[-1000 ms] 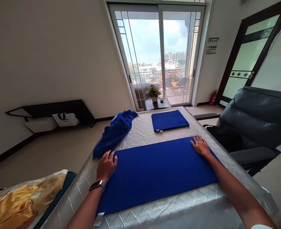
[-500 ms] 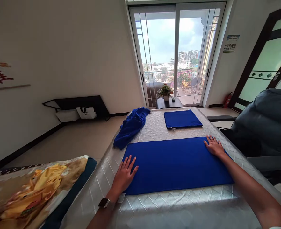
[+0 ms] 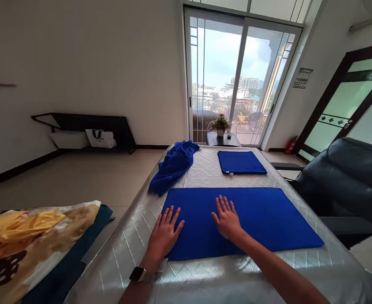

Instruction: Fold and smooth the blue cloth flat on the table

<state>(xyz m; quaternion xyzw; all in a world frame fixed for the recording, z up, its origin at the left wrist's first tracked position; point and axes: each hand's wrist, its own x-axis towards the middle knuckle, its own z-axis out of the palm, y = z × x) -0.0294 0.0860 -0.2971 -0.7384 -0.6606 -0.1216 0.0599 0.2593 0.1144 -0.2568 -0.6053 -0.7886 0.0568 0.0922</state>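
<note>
A blue cloth (image 3: 262, 219), folded into a long flat rectangle, lies across the mattress in front of me. My left hand (image 3: 166, 232) rests flat on its left end, fingers spread, with a dark watch on the wrist. Near the cloth's middle, my right hand (image 3: 227, 217) lies palm down with the fingers stretched out. Beyond it sits a smaller folded blue cloth (image 3: 242, 162), with a small tag at its front edge. To its left is a crumpled blue cloth (image 3: 176, 166) at the mattress edge.
The quilted silvery mattress (image 3: 119, 253) fills the foreground. A black armchair (image 3: 347, 177) stands close on the right. Yellow clothing (image 3: 24, 228) lies on a patterned blanket at lower left. A potted plant (image 3: 220, 124) sits on a small table before the sliding glass doors.
My right hand has moved left from the cloth's right end to near its middle. My left hand stays at the left end. The view has tilted and turned slightly.
</note>
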